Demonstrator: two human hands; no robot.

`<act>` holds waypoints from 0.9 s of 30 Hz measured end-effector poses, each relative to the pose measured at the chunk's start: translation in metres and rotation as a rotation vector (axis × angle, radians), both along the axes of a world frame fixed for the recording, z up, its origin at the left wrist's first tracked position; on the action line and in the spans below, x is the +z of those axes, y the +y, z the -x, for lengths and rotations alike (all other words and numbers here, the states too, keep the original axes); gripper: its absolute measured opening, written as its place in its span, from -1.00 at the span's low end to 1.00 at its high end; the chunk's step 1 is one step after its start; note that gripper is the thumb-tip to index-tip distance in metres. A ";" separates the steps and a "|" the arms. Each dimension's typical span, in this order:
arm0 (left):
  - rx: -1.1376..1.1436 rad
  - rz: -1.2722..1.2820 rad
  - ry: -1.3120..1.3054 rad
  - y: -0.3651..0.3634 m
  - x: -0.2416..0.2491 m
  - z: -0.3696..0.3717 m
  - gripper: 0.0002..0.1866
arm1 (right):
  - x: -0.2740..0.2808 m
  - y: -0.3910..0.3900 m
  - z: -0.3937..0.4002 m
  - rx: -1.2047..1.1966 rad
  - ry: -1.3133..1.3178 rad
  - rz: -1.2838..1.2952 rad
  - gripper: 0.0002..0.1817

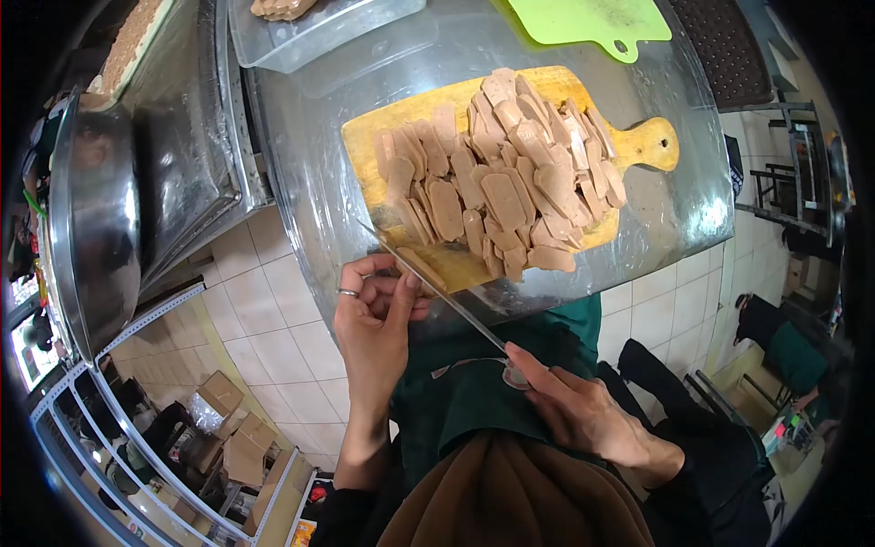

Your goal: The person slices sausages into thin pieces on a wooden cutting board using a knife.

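A heap of pinkish-brown sausage slices (506, 182), long and round-ended, covers most of a wooden cutting board (365, 137). My left hand (374, 314), with a ring on one finger, is closed at the board's near left corner. Its fingertips pinch a piece of sausage (424, 268) lying there. In my right hand (597, 415) is a knife (456, 308), gripped by its handle. The blade slants up and left across the left fingertips, over the sausage piece. Whether the edge touches the sausage is hard to tell.
Under the board is a shiny metal table (674, 237). A clear plastic tub (319, 36) with meat inside and a green cutting mat (592, 23) lie at its far side. A large metal bowl (96, 210) stands left. Cardboard boxes (241, 447) sit lower left; another person (788, 351) is at right.
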State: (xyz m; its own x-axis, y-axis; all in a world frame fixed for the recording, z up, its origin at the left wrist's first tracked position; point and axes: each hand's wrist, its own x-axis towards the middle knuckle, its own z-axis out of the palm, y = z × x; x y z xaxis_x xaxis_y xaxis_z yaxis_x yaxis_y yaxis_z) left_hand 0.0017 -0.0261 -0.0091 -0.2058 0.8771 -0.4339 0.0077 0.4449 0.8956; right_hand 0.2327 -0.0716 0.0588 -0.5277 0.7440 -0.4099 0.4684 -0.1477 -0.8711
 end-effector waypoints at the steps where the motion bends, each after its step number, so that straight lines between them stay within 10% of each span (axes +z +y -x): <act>1: -0.001 0.010 0.003 0.001 0.001 0.000 -0.76 | -0.001 0.000 0.000 0.003 -0.005 0.017 -0.23; 27: 0.004 0.112 -0.005 0.004 0.008 -0.003 -0.73 | -0.033 0.012 0.017 0.049 -0.110 0.053 -0.29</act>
State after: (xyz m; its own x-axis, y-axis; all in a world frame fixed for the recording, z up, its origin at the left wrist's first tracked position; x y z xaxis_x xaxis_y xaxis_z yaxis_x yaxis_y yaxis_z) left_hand 0.0043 -0.0219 -0.0014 -0.2065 0.8221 -0.5306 0.0012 0.5425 0.8401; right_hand 0.2155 -0.0596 0.0258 -0.5126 0.6944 -0.5050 0.5682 -0.1667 -0.8058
